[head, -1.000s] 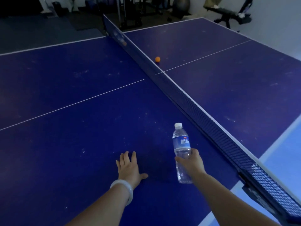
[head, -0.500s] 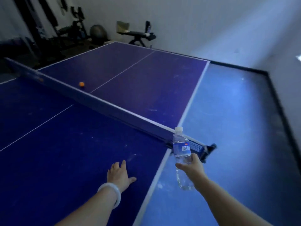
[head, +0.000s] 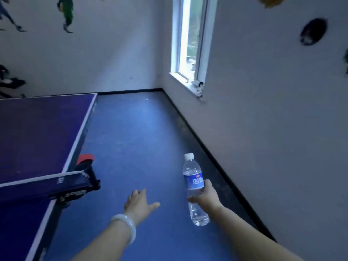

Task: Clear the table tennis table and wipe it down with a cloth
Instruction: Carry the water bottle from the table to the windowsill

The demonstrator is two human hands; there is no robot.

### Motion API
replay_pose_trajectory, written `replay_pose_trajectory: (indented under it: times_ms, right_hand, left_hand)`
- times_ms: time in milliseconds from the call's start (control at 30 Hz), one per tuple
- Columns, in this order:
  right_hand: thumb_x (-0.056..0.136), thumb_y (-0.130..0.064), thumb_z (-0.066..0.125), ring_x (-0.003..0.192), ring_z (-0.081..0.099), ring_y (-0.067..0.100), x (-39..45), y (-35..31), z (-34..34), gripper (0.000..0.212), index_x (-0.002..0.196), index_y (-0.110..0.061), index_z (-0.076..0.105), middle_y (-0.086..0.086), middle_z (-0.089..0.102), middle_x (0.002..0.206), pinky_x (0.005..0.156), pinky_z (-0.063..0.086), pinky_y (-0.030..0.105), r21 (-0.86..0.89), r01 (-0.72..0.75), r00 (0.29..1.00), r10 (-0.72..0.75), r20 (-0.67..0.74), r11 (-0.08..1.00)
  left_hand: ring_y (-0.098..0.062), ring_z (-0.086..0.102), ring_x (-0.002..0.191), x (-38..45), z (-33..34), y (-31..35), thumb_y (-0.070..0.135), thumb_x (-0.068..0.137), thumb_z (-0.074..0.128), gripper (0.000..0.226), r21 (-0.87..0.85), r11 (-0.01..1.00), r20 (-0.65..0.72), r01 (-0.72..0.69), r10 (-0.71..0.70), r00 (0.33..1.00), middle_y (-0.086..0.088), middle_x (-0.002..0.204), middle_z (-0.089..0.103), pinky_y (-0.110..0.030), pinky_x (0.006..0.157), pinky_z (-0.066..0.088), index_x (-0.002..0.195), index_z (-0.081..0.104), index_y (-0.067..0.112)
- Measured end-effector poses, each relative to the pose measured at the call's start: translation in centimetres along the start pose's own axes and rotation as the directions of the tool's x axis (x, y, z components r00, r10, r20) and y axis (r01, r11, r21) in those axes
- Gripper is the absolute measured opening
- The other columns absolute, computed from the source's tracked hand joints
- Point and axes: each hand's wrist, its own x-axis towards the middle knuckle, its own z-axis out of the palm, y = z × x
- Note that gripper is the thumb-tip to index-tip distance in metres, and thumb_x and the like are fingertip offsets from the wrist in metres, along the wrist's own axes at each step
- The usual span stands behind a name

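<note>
Both hands have left the blue surface (head: pixel 43 132) since the earlier frames; the view has swung round to the right, so that the floor beside the table tennis table fills the middle and the orange ball seen before is out of sight. The surface lies at nine o'clock, with its white edge line running from ten o'clock down to seven.

The right hand (head: pixel 207 194) is clamped round the water bottle (head: pixel 194 187), fingers and thumb curled about its middle just under the blue label. The bottle is held in the air over the blue floor (head: pixel 135 132) at about four o'clock, a little tilted, white cap uppermost, clear of the surface and well to its right.

The left hand (head: pixel 138 201) hangs over the floor at about six o'clock with its fingers stretched apart and relaxed, thumb out to the right, holding nothing and touching nothing. A pale bangle (head: pixel 126 226) sits on that wrist.

The net (head: pixel 41 187) crosses the surface at eight o'clock and ends in its dark post clamp (head: pixel 88 182) at the table's edge, just left of the left hand. A red paddle (head: pixel 85 159) pokes out past the edge right behind that post; whether it rests on the surface or on the clamp cannot be told.

At one o'clock a window (head: pixel 190 38) stands in the white wall (head: pixel 263 110). A small white speck, perhaps a ball (head: pixel 146 99), lies on the floor at twelve o'clock near the far baseboard.
</note>
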Motion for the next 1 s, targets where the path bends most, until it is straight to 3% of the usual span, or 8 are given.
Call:
replay_pose_trajectory:
  times_ms: [167, 367, 500, 600, 800, 933, 1000]
  right_hand:
    - [0.065, 0.001, 0.080, 0.077, 0.058, 0.013, -3.0, 5.5, -13.8, 0.051, 0.100, -0.013, 0.046, 0.002, 0.062, 0.092, 0.065, 0.044, 0.024, 0.135, -0.050, 0.966, 0.083, -0.244, 0.990]
    - [0.064, -0.001, 0.080, 0.085, 0.062, 0.018, -7.9, 12.3, -25.5, 0.054, 0.104, -0.015, 0.046, 0.003, 0.064, 0.095, 0.077, 0.050, 0.032, 0.305, -0.097, 0.839, 0.243, -0.487, 0.947]
    - [0.064, -0.001, 0.078, 0.084, 0.063, 0.018, -11.4, 16.3, -31.6, 0.052, 0.102, -0.015, 0.046, 0.006, 0.065, 0.096, 0.069, 0.052, 0.030, 0.407, -0.100, 0.698, 0.355, -0.622, 0.908]
    - [0.062, 0.000, 0.078, 0.084, 0.064, 0.018, -14.4, 19.0, -35.6, 0.053, 0.103, -0.015, 0.047, 0.007, 0.064, 0.095, 0.074, 0.054, 0.034, 0.459, -0.101, 0.574, 0.429, -0.697, 0.883]
    - [0.066, 0.005, 0.078, 0.063, 0.065, 0.015, -21.4, 23.6, -40.9, 0.053, 0.106, -0.014, 0.048, 0.010, 0.067, 0.090, 0.045, 0.050, 0.023, 0.605, -0.037, 0.345, 0.578, -0.739, 0.795]
    - [0.066, 0.001, 0.081, 0.076, 0.067, 0.016, -26.6, 26.5, -42.4, 0.053, 0.105, -0.015, 0.048, 0.009, 0.067, 0.093, 0.057, 0.051, 0.021, 0.632, -0.010, 0.216, 0.619, -0.755, 0.775]
    - [0.069, -0.002, 0.081, 0.076, 0.067, 0.013, -29.3, 27.9, -43.7, 0.050, 0.104, -0.016, 0.049, 0.008, 0.067, 0.094, 0.057, 0.049, 0.018, 0.647, 0.002, 0.167, 0.638, -0.752, 0.762]
  left_hand:
    - [-0.028, 0.031, 0.139, -1.4, 6.2, 14.1, 0.063, 0.086, 0.056, 0.082, 0.049, 0.966, 0.134, -0.255, 0.246, 0.960, -0.007, 0.150, 0.029, -0.040, 0.108, 0.034, 0.148, 0.027, 0.018]
    - [-0.030, 0.033, 0.136, -3.3, 12.5, 27.2, 0.059, 0.087, 0.059, 0.074, 0.082, 0.855, 0.308, -0.512, 0.467, 0.829, -0.010, 0.146, 0.033, -0.040, 0.108, 0.037, 0.143, 0.034, 0.017]
    - [-0.029, 0.037, 0.132, -4.7, 16.5, 36.0, 0.059, 0.087, 0.057, 0.073, 0.087, 0.745, 0.395, -0.662, 0.584, 0.709, -0.007, 0.144, 0.034, -0.039, 0.106, 0.038, 0.143, 0.034, 0.018]
    - [-0.028, 0.037, 0.133, -6.3, 19.9, 42.4, 0.059, 0.087, 0.058, 0.075, 0.051, 0.658, 0.461, -0.751, 0.652, 0.602, -0.008, 0.144, 0.034, -0.038, 0.108, 0.035, 0.144, 0.034, 0.017]
    - [-0.027, 0.039, 0.131, -12.2, 26.7, 50.7, 0.055, 0.088, 0.061, 0.070, -0.054, 0.489, 0.589, -0.871, 0.720, 0.367, -0.009, 0.141, 0.036, -0.036, 0.108, 0.034, 0.140, 0.038, 0.014]
    - [-0.026, 0.038, 0.131, -17.6, 30.7, 53.5, 0.055, 0.088, 0.060, 0.068, -0.084, 0.401, 0.657, -0.912, 0.711, 0.252, -0.007, 0.140, 0.036, -0.039, 0.109, 0.035, 0.139, 0.038, 0.016]
    - [-0.026, 0.036, 0.132, -20.6, 32.5, 55.0, 0.054, 0.089, 0.059, 0.068, -0.103, 0.358, 0.679, -0.928, 0.707, 0.197, -0.006, 0.141, 0.035, -0.040, 0.110, 0.033, 0.140, 0.037, 0.015]
